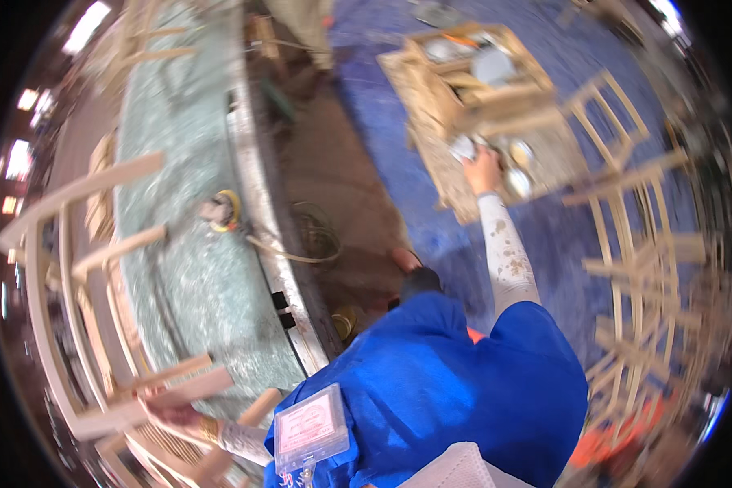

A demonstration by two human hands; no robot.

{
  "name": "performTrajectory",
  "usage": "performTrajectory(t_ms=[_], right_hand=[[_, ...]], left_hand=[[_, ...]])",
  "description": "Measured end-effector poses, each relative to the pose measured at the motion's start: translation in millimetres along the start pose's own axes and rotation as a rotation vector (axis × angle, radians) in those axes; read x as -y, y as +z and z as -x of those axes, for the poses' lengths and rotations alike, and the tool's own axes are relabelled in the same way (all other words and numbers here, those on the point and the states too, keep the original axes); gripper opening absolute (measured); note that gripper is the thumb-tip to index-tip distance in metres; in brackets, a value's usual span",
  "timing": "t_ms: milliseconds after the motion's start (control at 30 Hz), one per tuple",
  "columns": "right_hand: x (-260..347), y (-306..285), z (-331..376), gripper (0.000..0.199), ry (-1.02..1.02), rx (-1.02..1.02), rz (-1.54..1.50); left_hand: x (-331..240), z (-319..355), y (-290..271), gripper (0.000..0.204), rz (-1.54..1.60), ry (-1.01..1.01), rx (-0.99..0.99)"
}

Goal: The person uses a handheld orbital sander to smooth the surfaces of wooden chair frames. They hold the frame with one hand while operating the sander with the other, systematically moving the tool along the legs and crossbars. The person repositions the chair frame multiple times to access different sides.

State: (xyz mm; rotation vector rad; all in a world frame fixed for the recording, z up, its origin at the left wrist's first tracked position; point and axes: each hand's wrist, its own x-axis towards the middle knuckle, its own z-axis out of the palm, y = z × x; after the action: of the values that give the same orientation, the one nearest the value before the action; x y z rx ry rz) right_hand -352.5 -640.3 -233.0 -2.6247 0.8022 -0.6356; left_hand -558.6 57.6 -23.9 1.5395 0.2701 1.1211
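My right hand (484, 169) reaches out over a worn wooden board (557, 150) and closes on a small whitish, shiny thing (463, 148), too blurred to name. Right beside it sit two small round containers, one with a yellowish top (520, 151) and one pale (518, 183). At the lower left, my left hand (180, 416) is closed around the lower rail of a pale wooden frame (37, 268), which looks like part of a chair. The frame stands on a workbench covered in green plastic sheeting (199, 301); some of my left fingers are hidden behind the wood.
A wooden box (537, 69) with compartments holds a grey disc and other items. On the bench rests a round tool with a yellow rim (224, 211), its cord hanging over the metal edge (260, 195). Several chair frames (634, 260) crowd the blue floor at right.
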Motion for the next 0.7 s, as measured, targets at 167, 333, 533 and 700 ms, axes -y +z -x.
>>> performTrajectory(t_ms=[167,333,533,700], right_hand=[[-34,35,-3,0.041,-0.176,0.312,0.307],[18,26,2,0.030,-0.063,0.444,-0.326],[325,-52,6,0.032,-0.518,0.727,-1.103],[568,-113,56,0.018,-0.729,0.696,-1.518]], left_hand=[[3,-11,-31,0.047,0.015,-0.059,0.075],[-51,14,57,0.047,0.201,-0.254,-0.238],[-48,12,79,0.051,0.253,-0.264,-0.193],[-42,15,80,0.052,0.256,-0.292,-0.208]])
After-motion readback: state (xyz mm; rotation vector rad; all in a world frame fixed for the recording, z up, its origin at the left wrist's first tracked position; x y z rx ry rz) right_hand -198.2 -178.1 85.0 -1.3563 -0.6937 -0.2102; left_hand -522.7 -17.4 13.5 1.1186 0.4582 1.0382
